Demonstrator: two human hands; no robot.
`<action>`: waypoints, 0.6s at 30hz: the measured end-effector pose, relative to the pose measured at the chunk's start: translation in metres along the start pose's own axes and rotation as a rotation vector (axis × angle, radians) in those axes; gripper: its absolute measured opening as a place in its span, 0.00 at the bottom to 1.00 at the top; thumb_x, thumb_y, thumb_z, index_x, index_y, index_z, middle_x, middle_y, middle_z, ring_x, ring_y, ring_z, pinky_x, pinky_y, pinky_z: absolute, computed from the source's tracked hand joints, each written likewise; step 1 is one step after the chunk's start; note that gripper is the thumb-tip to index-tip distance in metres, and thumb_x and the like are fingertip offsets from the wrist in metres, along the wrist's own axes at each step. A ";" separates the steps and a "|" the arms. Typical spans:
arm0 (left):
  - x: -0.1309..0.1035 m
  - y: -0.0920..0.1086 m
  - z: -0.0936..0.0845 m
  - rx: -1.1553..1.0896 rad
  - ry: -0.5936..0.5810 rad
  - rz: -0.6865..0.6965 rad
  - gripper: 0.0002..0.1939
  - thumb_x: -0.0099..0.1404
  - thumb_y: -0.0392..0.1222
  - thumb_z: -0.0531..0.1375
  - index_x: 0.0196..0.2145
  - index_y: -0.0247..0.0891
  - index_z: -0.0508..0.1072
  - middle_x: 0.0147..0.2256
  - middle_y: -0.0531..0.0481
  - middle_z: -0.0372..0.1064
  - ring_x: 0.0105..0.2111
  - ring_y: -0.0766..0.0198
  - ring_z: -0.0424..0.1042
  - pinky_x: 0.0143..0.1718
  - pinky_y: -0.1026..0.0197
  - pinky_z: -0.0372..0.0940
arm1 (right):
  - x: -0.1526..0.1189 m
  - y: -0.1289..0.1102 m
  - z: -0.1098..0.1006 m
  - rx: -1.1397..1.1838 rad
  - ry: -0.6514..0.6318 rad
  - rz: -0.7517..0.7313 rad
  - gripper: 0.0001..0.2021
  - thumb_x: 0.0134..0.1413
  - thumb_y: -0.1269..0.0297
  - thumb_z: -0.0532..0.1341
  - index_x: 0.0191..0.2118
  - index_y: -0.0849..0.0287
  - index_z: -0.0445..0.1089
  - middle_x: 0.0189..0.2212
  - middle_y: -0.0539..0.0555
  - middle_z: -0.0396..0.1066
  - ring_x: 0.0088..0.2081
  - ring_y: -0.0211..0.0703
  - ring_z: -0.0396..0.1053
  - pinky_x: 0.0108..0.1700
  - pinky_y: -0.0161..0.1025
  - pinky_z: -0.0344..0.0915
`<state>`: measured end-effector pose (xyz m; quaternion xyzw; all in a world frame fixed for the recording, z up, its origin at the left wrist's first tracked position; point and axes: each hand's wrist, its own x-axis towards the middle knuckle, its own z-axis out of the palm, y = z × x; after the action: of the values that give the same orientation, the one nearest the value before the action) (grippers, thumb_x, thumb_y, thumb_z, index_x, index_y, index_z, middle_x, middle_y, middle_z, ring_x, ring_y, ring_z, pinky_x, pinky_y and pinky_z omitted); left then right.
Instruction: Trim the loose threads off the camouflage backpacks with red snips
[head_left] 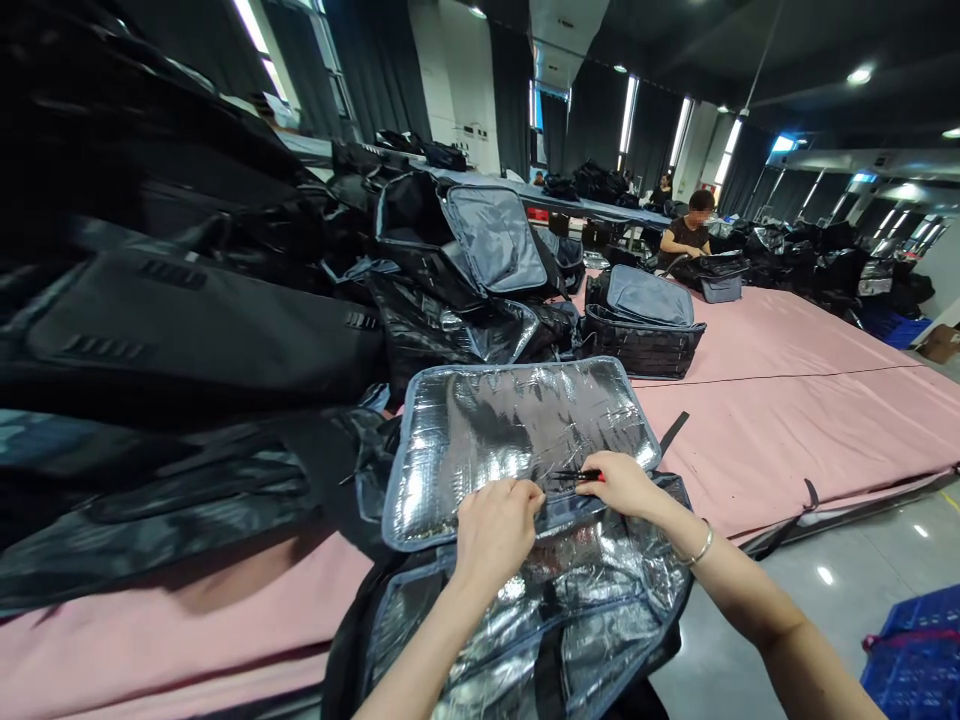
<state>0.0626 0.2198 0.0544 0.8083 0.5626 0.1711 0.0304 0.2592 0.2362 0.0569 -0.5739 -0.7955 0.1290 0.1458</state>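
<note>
An open bag (517, 600) with a shiny silver lining lies in front of me, its silver lid (525, 410) folded back on the far side. My right hand (619, 483) is closed round small scissors or snips (574, 476) with red on the handle; the dark blades point left over the lid's lower edge. Close by on the left, my left hand (499, 520) has its fingers pressed together at the seam between lid and bag. What those fingers pinch, if anything, is too small to make out.
Black bags (202, 330) are piled high on the left. Another open bag (645, 325) stands beyond the lid on the pink-covered table (795, 400). A person (688, 235) works farther back. A blue crate (915, 650) is on the floor at lower right.
</note>
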 end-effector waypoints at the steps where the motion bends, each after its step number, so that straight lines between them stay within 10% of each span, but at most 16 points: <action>1: 0.002 0.001 -0.001 -0.011 -0.030 -0.015 0.13 0.65 0.40 0.49 0.31 0.41 0.72 0.31 0.49 0.71 0.36 0.56 0.67 0.34 0.57 0.52 | -0.002 0.001 -0.002 0.004 0.015 -0.015 0.09 0.52 0.60 0.64 0.37 0.57 0.69 0.33 0.51 0.69 0.36 0.41 0.67 0.36 0.34 0.59; 10: 0.009 -0.001 0.000 -0.084 -0.068 -0.033 0.15 0.66 0.41 0.45 0.32 0.40 0.71 0.32 0.49 0.71 0.36 0.58 0.67 0.34 0.58 0.54 | -0.022 0.016 -0.012 -0.270 0.348 -0.524 0.09 0.62 0.69 0.53 0.45 0.61 0.65 0.39 0.55 0.70 0.37 0.42 0.63 0.35 0.39 0.55; 18: 0.015 0.001 -0.003 -0.012 -0.141 -0.057 0.13 0.63 0.37 0.48 0.31 0.40 0.72 0.32 0.48 0.72 0.37 0.57 0.68 0.34 0.58 0.54 | -0.024 0.013 -0.013 -0.492 0.511 -0.654 0.11 0.63 0.74 0.49 0.44 0.64 0.66 0.34 0.53 0.71 0.30 0.39 0.60 0.29 0.39 0.50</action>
<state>0.0673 0.2333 0.0608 0.8019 0.5806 0.1163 0.0794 0.2828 0.2175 0.0616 -0.3243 -0.8799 -0.2606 0.2295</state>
